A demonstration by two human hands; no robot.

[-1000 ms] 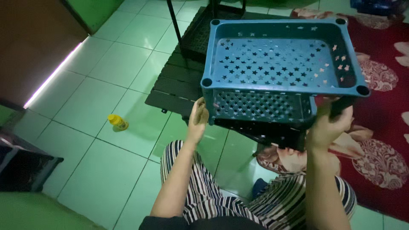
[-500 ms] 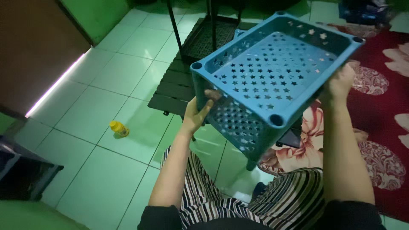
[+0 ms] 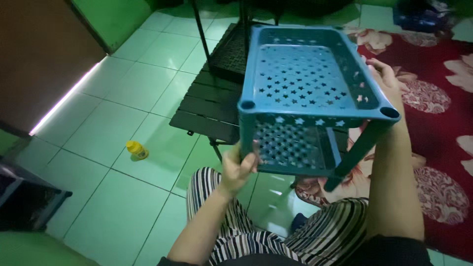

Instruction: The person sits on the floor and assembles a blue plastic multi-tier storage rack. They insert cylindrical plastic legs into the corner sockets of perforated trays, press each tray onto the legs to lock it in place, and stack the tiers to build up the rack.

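We see a small yellow bottle (image 3: 137, 149) lying on the pale green tiled floor (image 3: 113, 197), well apart from everything else; any label on it is too small to tell. We hold a blue plastic rack (image 3: 308, 98), its tiers pierced with star-shaped holes, up in the air over our striped trousers (image 3: 246, 231). Our left hand (image 3: 237, 165) has its fingers (image 3: 253, 155) clamped on the near lower corner post. Our right hand (image 3: 384, 76) grips the far right edge, fingers closed round the rim. Behind the rack stands a black slatted stand (image 3: 207, 103), and a red patterned rug (image 3: 438, 123) lies to the right.
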